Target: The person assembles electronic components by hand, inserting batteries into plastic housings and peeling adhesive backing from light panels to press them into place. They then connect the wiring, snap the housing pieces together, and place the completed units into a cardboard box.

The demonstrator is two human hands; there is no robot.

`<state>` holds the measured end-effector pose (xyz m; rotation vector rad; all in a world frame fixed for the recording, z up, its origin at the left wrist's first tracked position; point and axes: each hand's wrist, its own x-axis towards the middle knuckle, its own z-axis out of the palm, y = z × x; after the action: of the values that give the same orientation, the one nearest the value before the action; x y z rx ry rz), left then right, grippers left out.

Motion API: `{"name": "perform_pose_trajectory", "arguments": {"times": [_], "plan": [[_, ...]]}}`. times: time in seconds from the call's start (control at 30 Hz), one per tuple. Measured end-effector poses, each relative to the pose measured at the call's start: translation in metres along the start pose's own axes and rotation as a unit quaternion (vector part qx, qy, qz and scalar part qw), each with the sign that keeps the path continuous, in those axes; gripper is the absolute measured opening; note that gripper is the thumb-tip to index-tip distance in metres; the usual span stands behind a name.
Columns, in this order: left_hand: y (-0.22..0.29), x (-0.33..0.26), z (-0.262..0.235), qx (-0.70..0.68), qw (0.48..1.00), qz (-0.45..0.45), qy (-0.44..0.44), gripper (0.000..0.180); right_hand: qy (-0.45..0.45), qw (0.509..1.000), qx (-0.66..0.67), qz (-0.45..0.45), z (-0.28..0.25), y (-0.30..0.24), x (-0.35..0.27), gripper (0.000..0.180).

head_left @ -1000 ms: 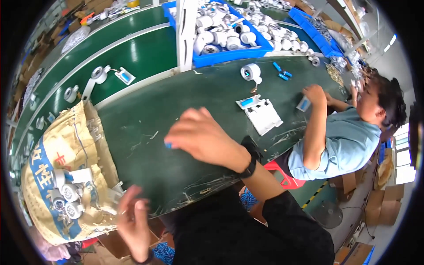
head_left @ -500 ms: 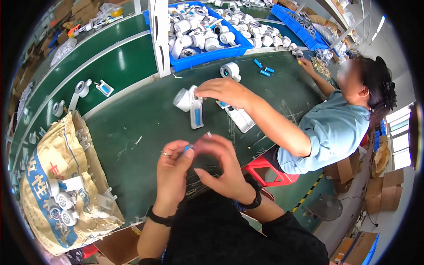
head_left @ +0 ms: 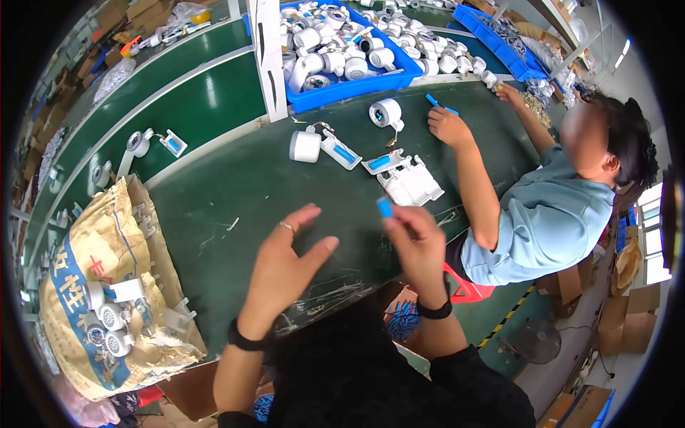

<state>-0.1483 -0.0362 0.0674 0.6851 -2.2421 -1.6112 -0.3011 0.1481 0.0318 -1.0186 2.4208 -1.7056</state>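
My right hand (head_left: 417, 246) holds a small blue cylindrical battery (head_left: 384, 207) between thumb and fingers, above the bench. Apart from it, my left hand (head_left: 282, 260) is open and holds nothing, thumb and fingers spread. Beyond my hands lies a white device with a cylindrical head (head_left: 305, 146), wired to an opened handle (head_left: 341, 152) with a blue battery inside. To its right, another white round head (head_left: 385, 113) is wired to an opened handle (head_left: 384, 163) with a blue battery. That handle lies against a white plastic holder (head_left: 414, 184).
A co-worker's hand (head_left: 449, 128) reaches to blue batteries (head_left: 444, 105) at right. A blue crate (head_left: 349, 89) full of white devices stands at the back beside a white post (head_left: 267, 64). A torn sack (head_left: 78, 250) with white devices on it lies at left.
My hands have drawn apart, and the blue battery is now in my right hand. The co-worker's hand has left the white device for the batteries at right.
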Motion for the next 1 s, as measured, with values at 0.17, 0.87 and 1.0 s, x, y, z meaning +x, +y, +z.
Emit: {"name": "perform_pose_trajectory", "arguments": {"times": [0.17,0.87,1.0], "plan": [[-0.023,0.04,-0.014,0.155,0.983,0.073,0.07,0.036,0.097,0.972,-0.214,0.02,-0.032,0.035,0.021,0.019],[-0.056,0.14,0.002,0.219,0.959,0.079,0.16,0.077,0.043,0.92,-0.383,-0.066,-0.018,0.045,0.027,0.038],[-0.065,0.166,0.01,0.186,0.973,0.011,0.135,0.098,-0.01,0.955,-0.278,-0.101,0.001,0.004,0.03,0.04]]}}
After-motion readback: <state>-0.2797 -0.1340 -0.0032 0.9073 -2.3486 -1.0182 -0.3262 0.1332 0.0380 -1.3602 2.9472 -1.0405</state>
